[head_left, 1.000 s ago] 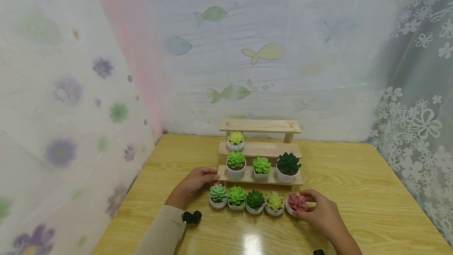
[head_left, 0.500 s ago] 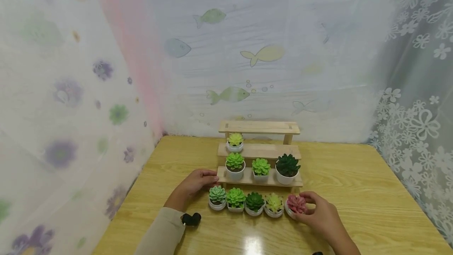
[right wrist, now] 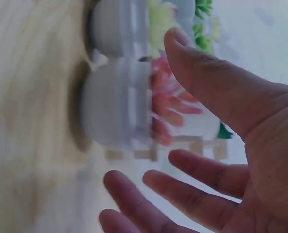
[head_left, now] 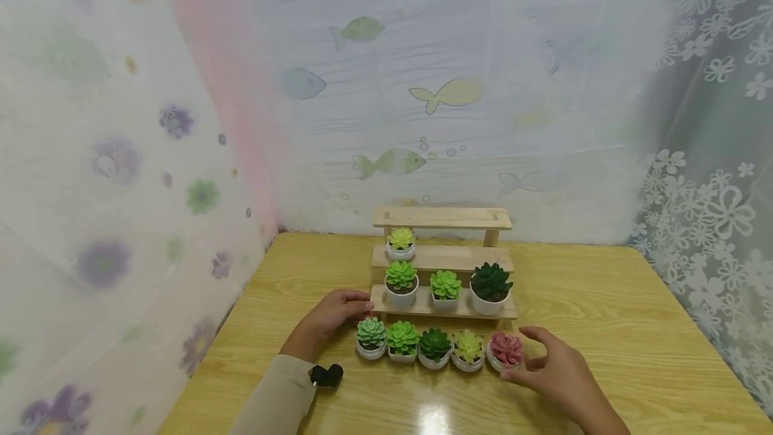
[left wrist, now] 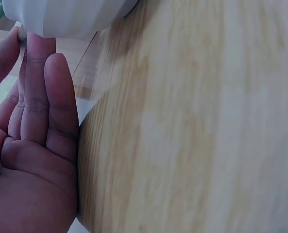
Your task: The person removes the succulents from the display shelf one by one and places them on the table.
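I'm seeing the red succulent (head_left: 506, 349) sitting on the table (head_left: 616, 307), just right of a yellow-green succulent (head_left: 468, 348); right hand (head_left: 558, 371) hovering close beside the red one, thumb and fingers standing apart; left hand (head_left: 335, 311) pinching the wooden stand (head_left: 443, 258) at its lowest shelf's (head_left: 424, 299) left end

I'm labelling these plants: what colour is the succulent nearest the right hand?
The succulent is pinkish red; the head view shows it best.
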Motion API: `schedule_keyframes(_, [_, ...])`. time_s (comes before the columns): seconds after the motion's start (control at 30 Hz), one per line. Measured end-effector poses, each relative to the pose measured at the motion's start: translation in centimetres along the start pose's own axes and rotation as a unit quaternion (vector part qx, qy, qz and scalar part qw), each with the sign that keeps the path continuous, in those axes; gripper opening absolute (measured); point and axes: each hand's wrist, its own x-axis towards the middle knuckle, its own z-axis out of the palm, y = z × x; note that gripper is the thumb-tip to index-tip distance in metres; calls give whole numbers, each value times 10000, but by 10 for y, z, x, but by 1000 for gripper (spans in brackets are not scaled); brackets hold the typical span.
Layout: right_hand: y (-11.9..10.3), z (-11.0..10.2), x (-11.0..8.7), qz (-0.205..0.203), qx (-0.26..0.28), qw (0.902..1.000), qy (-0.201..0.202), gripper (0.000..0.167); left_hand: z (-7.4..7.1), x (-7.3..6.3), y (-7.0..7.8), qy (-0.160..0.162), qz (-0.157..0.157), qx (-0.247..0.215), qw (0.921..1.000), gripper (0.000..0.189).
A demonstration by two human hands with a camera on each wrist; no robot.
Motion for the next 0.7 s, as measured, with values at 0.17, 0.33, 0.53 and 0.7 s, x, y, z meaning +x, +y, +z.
schedule_keyframes(0.17, [-7, -20, -7, -185, -146, 9994, 234, 92, 0, 0, 2, 6, -39, -3, 10000, 49])
schedule_keyframes(0.33, [-17, -35, -12, -582, -283, 9962, 586, 77, 0, 1, 4, 33, 39, 18, 10000, 49])
schedule_keyframes(0.53, [-32, -41, -16, -1125, -556, 9864, 1060, 65, 0, 0, 2, 9, -4, -80, 10000, 49])
schedule_keyframes(0.7, [-54, -44, -15, -1763, -619, 9717, 1444, 60, -1, -2, 1, -44, -16, -206, 9998, 48])
